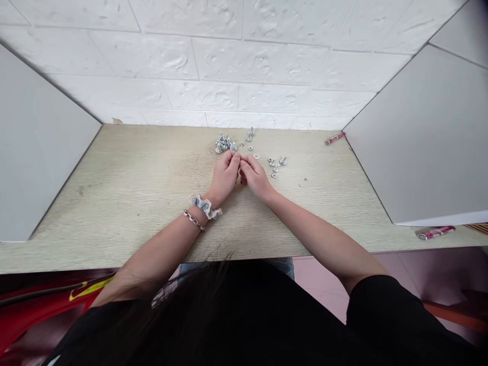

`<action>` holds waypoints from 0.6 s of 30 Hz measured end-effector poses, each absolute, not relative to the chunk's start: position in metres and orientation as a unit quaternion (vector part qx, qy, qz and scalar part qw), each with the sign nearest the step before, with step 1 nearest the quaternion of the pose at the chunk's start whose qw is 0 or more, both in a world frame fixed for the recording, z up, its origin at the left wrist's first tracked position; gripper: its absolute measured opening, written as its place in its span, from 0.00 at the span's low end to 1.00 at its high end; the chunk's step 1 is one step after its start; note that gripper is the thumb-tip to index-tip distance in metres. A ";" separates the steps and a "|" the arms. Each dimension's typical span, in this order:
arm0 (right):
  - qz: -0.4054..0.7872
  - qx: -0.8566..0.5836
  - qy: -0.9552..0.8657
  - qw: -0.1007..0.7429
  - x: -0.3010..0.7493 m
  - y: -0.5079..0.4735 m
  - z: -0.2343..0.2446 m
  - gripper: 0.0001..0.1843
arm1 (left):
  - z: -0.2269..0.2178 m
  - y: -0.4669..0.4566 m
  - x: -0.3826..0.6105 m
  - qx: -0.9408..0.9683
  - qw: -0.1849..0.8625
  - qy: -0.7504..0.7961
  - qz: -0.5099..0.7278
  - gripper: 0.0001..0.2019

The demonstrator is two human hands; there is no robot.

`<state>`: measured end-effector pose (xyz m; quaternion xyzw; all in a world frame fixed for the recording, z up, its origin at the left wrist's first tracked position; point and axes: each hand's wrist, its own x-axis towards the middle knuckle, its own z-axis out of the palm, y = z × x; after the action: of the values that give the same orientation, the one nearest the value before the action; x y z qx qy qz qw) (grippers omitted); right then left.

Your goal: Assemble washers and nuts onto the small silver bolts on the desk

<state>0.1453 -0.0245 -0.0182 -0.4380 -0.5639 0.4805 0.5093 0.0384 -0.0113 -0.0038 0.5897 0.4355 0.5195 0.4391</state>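
My left hand [225,174] and my right hand [254,175] meet over the middle of the wooden table. The fingers of both are closed, thumbs side by side, and whatever they pinch is hidden between them. Just beyond my left hand lies a cluster of silver bolts [224,142], some standing upright on their heads. Two more bolts [249,134] are farther back, towards the wall. A loose nut [250,148] and a flat washer [256,156] rest close to my right fingertips. To the right of that hand, several bolts and nuts [276,168] are scattered.
A white brick-pattern wall [221,96] closes off the back of the table [152,188]. Grey panels stand on the left [41,152] and right [427,137]. One red tube-shaped object [335,138] lies by the right panel, another [435,233] near the front edge.
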 end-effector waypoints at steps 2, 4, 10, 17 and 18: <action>0.495 -0.421 -0.551 0.524 0.145 -0.024 -0.017 0.07 | -0.003 -0.013 0.039 0.594 0.443 0.431 0.516 0.13; 0.510 -0.407 -0.540 0.532 0.145 -0.025 -0.016 0.09 | -0.002 -0.015 0.040 0.600 0.441 0.427 0.512 0.13; 0.496 -0.427 -0.561 0.507 0.144 -0.026 -0.012 0.05 | -0.003 -0.014 0.040 0.594 0.453 0.423 0.513 0.12; 0.489 -0.430 -0.572 0.499 0.144 -0.026 -0.012 0.05 | -0.003 -0.013 0.039 0.590 0.452 0.426 0.516 0.13; 0.489 -0.429 -0.572 0.499 0.144 -0.026 -0.012 0.05 | -0.003 -0.013 0.039 0.589 0.453 0.426 0.516 0.13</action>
<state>0.1444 -0.0265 -0.0118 -0.4293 -0.5725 0.4893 0.4986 0.0393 -0.0132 -0.0032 0.5893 0.4255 0.5161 0.4531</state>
